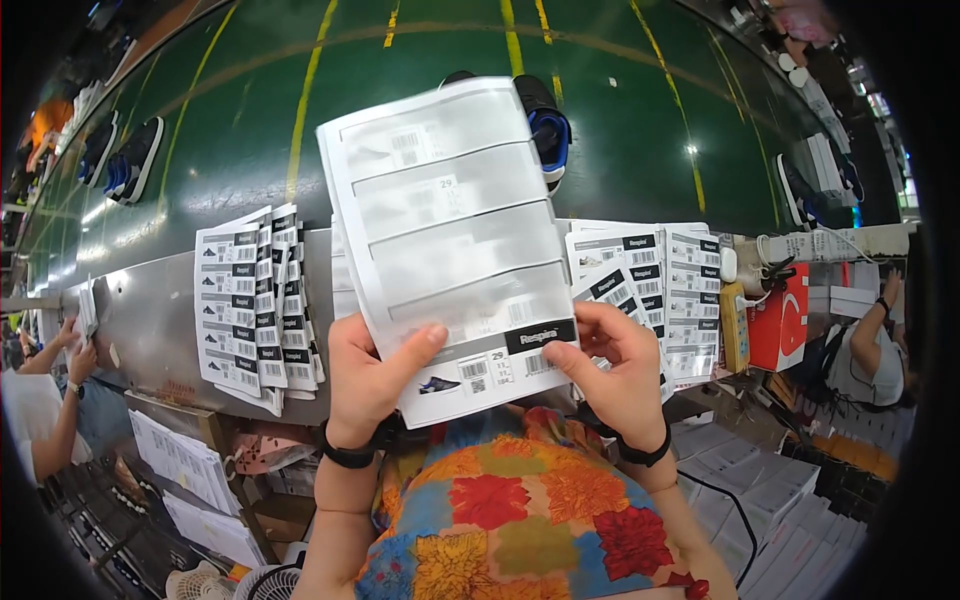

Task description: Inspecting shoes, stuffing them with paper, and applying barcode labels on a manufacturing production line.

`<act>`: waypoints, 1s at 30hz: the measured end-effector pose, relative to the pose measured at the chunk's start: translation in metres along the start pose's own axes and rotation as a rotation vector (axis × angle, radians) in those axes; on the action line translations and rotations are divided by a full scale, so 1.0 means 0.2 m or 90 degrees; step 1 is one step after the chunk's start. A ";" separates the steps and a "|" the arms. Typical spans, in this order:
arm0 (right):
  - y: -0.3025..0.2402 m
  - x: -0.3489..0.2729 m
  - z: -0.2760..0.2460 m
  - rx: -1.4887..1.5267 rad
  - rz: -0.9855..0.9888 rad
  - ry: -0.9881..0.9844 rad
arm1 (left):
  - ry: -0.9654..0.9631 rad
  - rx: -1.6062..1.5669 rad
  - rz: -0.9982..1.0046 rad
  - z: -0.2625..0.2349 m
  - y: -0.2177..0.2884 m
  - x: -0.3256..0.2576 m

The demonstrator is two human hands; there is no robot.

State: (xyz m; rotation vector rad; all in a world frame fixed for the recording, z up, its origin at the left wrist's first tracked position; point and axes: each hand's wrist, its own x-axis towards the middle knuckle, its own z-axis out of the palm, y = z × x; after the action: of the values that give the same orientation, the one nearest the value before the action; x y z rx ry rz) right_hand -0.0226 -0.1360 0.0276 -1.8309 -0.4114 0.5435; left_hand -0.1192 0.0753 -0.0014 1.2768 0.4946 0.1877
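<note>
Shoe-label sheet [460, 250], thumb-pinched by left hand [372, 375] and right hand [615, 368] near the metal ledge's [150, 310] near edge: checking or peeling seems underway; next likely calls for steady thumbs.

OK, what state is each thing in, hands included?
Label sheet: held, bottom row printed, rows above pale
Left hand: closed on it, thumb uppermost
Right hand: closed on it, thumb uppermost
Left sheet stack: fanned, overlapping
Right sheet stacks: loosely overlapping
Blue-lined shoe: partly hidden
Red box: cannot tell if shut
</note>
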 end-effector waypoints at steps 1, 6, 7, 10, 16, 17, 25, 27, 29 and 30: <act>0.01 -0.01 -0.02 -0.042 -0.027 0.039 | -0.020 0.022 0.049 0.03 0.00 0.00; -0.03 -0.04 -0.12 -0.212 -0.138 0.086 | -0.041 -0.192 0.087 0.09 0.00 0.03; -0.03 -0.04 -0.12 -0.214 -0.138 0.091 | -0.010 -0.159 0.068 0.10 0.01 0.04; 0.01 -0.04 -0.08 -0.394 -0.243 0.169 | 0.050 -0.112 0.080 0.17 0.03 0.07; -0.07 -0.03 -0.06 -0.613 -0.337 0.161 | 0.102 -0.126 0.081 0.22 0.03 0.11; -0.08 -0.04 -0.06 -0.618 -0.293 0.161 | 0.114 -0.077 0.096 0.23 0.02 0.12; 0.03 0.15 -0.24 0.099 -0.398 0.287 | 0.230 0.105 0.186 0.09 -0.14 0.27; 0.02 0.42 -0.27 0.238 -0.275 0.314 | 0.159 -0.124 0.110 0.01 -0.14 0.29; 0.15 0.68 -0.30 0.268 -0.211 0.281 | 0.101 -0.222 0.027 -0.05 -0.15 0.28; 0.22 0.80 -0.30 0.254 -0.213 0.283 | 0.055 -0.315 -0.052 -0.06 -0.12 0.27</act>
State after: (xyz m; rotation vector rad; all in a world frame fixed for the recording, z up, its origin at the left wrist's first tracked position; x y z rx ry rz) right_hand 0.1437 -0.1125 -0.0245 -1.4049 -0.2716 -0.0217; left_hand -0.0804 0.0999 -0.0392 0.7665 0.5327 0.2779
